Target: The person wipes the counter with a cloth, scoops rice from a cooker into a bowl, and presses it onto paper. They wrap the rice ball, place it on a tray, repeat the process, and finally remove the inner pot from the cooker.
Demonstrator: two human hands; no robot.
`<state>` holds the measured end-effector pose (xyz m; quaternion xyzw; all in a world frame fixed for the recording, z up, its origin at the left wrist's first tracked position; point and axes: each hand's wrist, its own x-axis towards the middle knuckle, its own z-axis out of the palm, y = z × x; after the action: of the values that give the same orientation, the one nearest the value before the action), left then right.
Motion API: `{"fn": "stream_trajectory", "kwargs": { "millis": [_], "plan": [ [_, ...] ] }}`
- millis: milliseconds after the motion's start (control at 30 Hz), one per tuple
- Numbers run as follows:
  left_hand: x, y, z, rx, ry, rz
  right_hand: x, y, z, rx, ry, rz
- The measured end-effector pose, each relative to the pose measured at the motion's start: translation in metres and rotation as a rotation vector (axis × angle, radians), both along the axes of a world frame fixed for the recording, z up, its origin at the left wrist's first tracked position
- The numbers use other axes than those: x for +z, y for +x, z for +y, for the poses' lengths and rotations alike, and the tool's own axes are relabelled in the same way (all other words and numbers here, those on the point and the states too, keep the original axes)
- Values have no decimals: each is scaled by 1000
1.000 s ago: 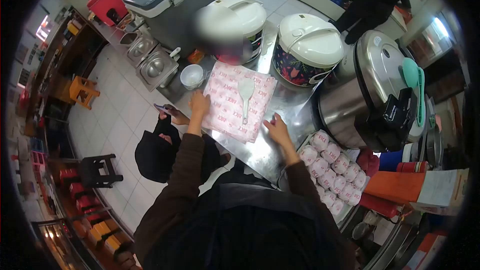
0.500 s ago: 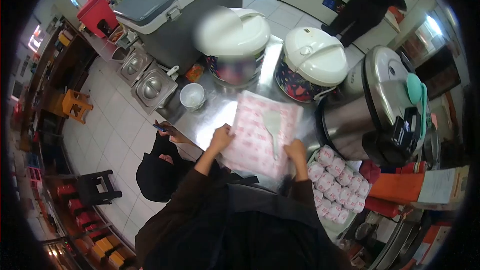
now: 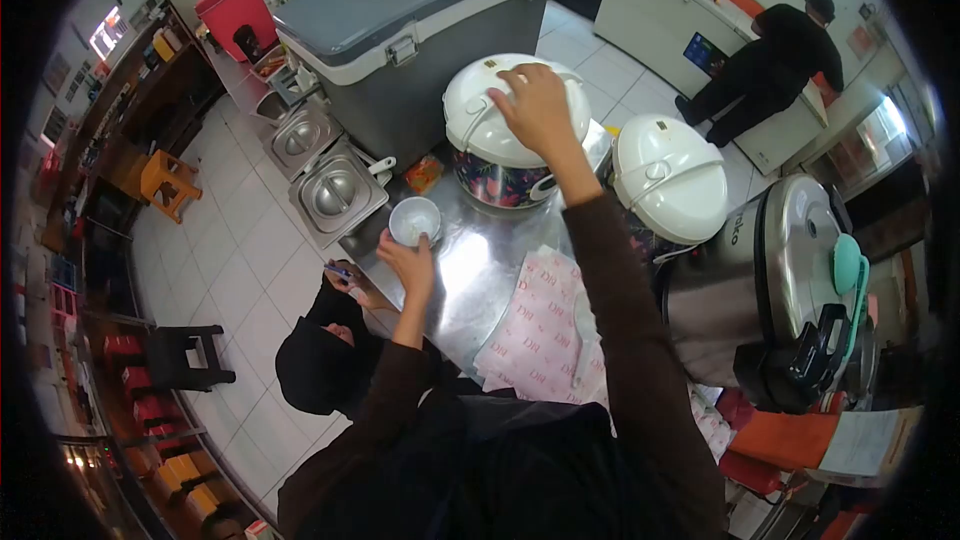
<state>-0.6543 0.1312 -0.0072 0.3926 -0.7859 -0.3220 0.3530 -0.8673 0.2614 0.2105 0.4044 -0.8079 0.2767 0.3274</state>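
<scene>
At the small white bowl (image 3: 414, 219) is my left hand (image 3: 408, 262), its fingers at the bowl's near rim. My right hand (image 3: 538, 105) lies over the handle of the left rice cooker's white lid (image 3: 475, 128), fingers bent over it. The lid sits on the flowered cooker body. Printed pink-and-white paper (image 3: 530, 340) lies on the steel table (image 3: 455, 315), with a pale paddle (image 3: 588, 340) on it, partly behind my right sleeve.
A second white-lidded cooker (image 3: 670, 180) and a large steel cooker (image 3: 745, 280) stand right. Lidded steel pans (image 3: 338, 198) and a grey cooler (image 3: 400, 50) are beyond the left side. One person (image 3: 315, 365) sits at left; another (image 3: 780, 70) stands by the freezer.
Both hands have left the paper. My left hand has moved to the bowl, my right hand up to the left cooker's lid. The paper lies lower in view.
</scene>
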Motion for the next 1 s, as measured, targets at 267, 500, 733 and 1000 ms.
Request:
{"fn": "stream_trajectory", "kwargs": {
  "millis": [267, 500, 733, 1000],
  "plan": [
    [-25, 6, -37, -303, 711, 208, -19, -56, -27, 23, 468, -151],
    [-27, 38, -19, -374, 868, 182, -16, -17, 30, 219, 489, -221],
    [-9, 42, -8, -373, 984, 189, -6, 33, 51, 471, 502, -125],
    [-16, 43, -10, -386, 1037, 188, 47, -18, 52, 455, 416, -528]
  ]
}}
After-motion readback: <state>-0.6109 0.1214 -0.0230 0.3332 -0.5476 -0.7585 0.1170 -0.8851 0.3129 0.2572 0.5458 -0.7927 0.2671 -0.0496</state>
